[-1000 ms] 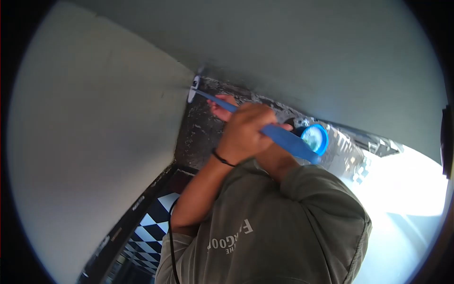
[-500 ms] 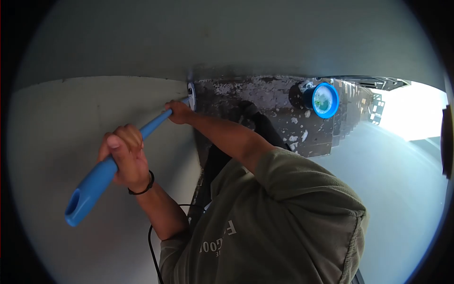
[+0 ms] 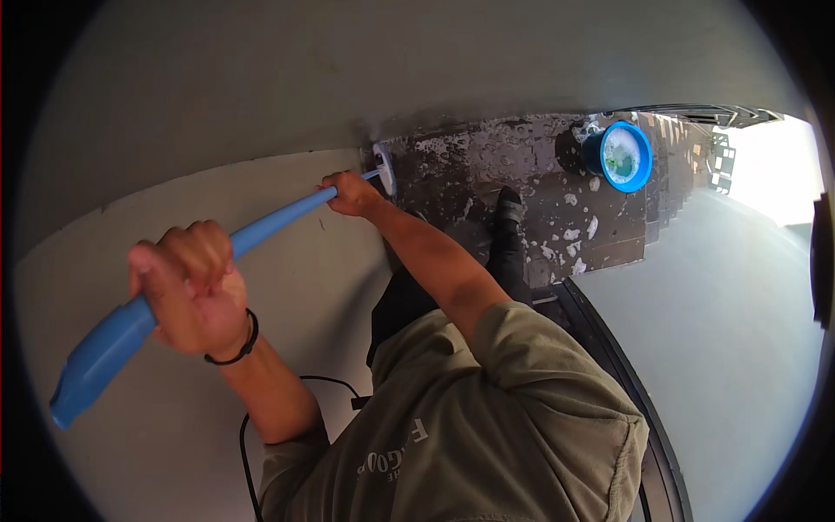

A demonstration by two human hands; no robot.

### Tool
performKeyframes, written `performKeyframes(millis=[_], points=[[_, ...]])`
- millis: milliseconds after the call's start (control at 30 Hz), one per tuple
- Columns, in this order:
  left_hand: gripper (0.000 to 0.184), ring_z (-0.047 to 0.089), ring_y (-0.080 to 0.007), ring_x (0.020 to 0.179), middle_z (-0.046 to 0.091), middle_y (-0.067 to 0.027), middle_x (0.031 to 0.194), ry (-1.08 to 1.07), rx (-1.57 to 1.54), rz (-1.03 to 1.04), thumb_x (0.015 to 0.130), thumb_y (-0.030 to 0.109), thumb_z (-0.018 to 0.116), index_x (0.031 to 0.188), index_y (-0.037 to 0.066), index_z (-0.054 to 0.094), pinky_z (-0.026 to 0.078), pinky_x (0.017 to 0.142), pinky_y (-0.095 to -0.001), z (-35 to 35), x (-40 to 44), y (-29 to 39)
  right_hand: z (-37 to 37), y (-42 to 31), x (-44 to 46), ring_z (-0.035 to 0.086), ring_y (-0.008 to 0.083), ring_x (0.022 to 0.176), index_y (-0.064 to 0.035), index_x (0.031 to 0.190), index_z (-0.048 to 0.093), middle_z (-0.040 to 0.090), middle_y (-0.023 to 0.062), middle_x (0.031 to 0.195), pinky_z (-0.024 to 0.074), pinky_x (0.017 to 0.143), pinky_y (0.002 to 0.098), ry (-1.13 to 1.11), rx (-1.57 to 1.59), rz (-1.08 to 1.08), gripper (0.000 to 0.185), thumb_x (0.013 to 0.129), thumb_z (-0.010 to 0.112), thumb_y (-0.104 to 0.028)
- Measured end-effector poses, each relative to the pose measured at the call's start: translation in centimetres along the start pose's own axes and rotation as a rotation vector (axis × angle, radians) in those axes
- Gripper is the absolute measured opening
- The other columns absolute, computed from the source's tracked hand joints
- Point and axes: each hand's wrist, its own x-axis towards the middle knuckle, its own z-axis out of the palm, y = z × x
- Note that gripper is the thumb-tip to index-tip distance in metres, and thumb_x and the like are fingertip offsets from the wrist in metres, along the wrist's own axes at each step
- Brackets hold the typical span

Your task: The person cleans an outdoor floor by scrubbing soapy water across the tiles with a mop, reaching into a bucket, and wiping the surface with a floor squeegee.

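Observation:
A long-handled scrub brush with a blue pole (image 3: 278, 224) slants across the left half of the view. My left hand (image 3: 196, 278), with a black band at the wrist, is wrapped around the pole near its thick upper end. Farther down, my right hand (image 3: 352, 193) is closed around the pole's lower part, arm stretched out. Just past it, the white brush head (image 3: 384, 170) is at the dark floor beside the wall corner; its bristles cannot be made out.
A blue bucket (image 3: 626, 157) of foamy water stands on the dark, wet floor (image 3: 539, 204), which has patches of suds. My foot (image 3: 508, 204) is on that floor. Beyond the bucket, steps (image 3: 674, 187) lead away. Pale walls (image 3: 287, 183) stand close by.
Both hands still grip the pole. The left hand and the pole's thick end have swung left and lower in view. The brush head, right hand and bucket appear farther right as the view shifted.

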Motion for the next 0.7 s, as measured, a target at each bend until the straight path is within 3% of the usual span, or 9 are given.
performKeyframes(millis=[133, 333, 467, 533, 700], points=[[0.033, 0.024, -0.0096, 0.044, 0.033, -0.0003, 0.052, -0.191, -0.117, -0.02, 0.1, 0.023, 0.032, 0.069, 0.011, 0.032, 0.025, 0.047, -0.0268, 5.0, -0.6, 0.7, -7.6, 0.6, -5.2, 0.062, 0.0376, 0.071, -0.0008, 0.072, 0.062, 0.063, 0.0189, 0.071, 0.0489, 0.064, 0.0424, 0.123, 0.002, 0.031, 0.017, 0.08, 0.065, -0.015], [0.036, 0.024, -0.0088, 0.044, 0.031, 0.0003, 0.052, -0.159, -0.122, -0.039, 0.101, 0.027, 0.028, 0.068, 0.012, 0.031, 0.027, 0.048, -0.0267, 7.5, -0.7, 4.0, -12.3, -0.7, -7.3, 0.062, 0.0363, 0.07, 0.0, 0.072, 0.064, 0.063, 0.018, 0.07, 0.0488, 0.062, 0.0413, 0.189, 0.049, -0.074, 0.008, 0.075, 0.066, -0.007], [0.036, 0.024, -0.0088, 0.044, 0.031, 0.0003, 0.053, -0.184, -0.02, -0.027, 0.101, 0.026, 0.027, 0.068, 0.012, 0.032, 0.027, 0.048, -0.0265, 6.9, -0.5, 5.6, -7.2, -3.4, -5.8, 0.061, 0.0363, 0.07, -0.0014, 0.071, 0.063, 0.063, 0.0171, 0.072, 0.0481, 0.062, 0.0409, 0.108, 0.149, -0.096, 0.01, 0.077, 0.065, -0.01], [0.035, 0.024, -0.0089, 0.045, 0.031, 0.0003, 0.053, -0.171, 0.045, -0.026, 0.101, 0.025, 0.028, 0.068, 0.011, 0.032, 0.027, 0.048, -0.0262, 6.6, -0.9, 5.0, -3.4, -3.2, -4.1, 0.062, 0.0368, 0.076, -0.0034, 0.075, 0.065, 0.064, 0.018, 0.076, 0.0489, 0.069, 0.0422, 0.018, 0.189, -0.027, 0.009, 0.077, 0.064, -0.012], [0.037, 0.021, -0.009, 0.044, 0.028, 0.0004, 0.051, -0.022, 0.221, -0.03, 0.1, 0.023, 0.034, 0.065, 0.012, 0.029, 0.024, 0.047, -0.0263, 6.4, -2.1, -1.3, 0.1, 2.0, -1.6, 0.061, 0.0373, 0.08, -0.005, 0.078, 0.065, 0.065, 0.0177, 0.08, 0.0494, 0.074, 0.0424, 0.029, 0.23, 0.044, 0.012, 0.078, 0.064, -0.017]])
